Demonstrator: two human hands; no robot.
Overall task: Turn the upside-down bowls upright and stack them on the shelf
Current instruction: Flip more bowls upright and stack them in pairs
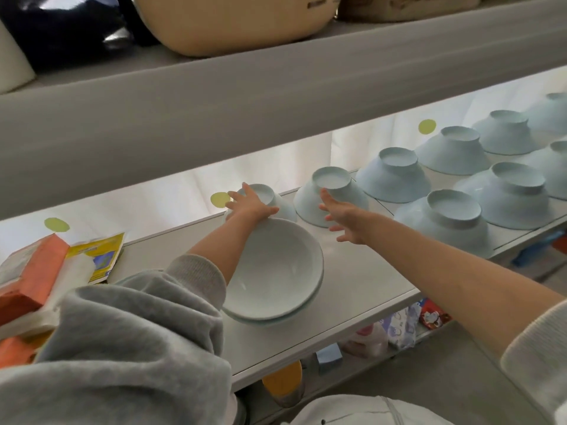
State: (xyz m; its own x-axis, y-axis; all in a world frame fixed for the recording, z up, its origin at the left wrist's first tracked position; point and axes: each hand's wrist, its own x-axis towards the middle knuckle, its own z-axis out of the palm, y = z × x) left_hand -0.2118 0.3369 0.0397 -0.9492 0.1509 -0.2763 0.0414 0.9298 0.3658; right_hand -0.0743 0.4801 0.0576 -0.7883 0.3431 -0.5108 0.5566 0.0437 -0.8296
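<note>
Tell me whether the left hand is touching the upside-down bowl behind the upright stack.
Touching. In the head view, the left hand lies on the side of the upside-down bowl, its fingers spread across the wall below the foot ring, with no gap visible.

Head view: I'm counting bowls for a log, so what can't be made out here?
- Upright stack: bowl count unclear; the top bowl covers the rest.
- Leftmost upside-down bowl: partly behind the left hand.
- Back row of bowls: cut by the right edge.
- Right hand: contact with its bowl unclear.
</note>
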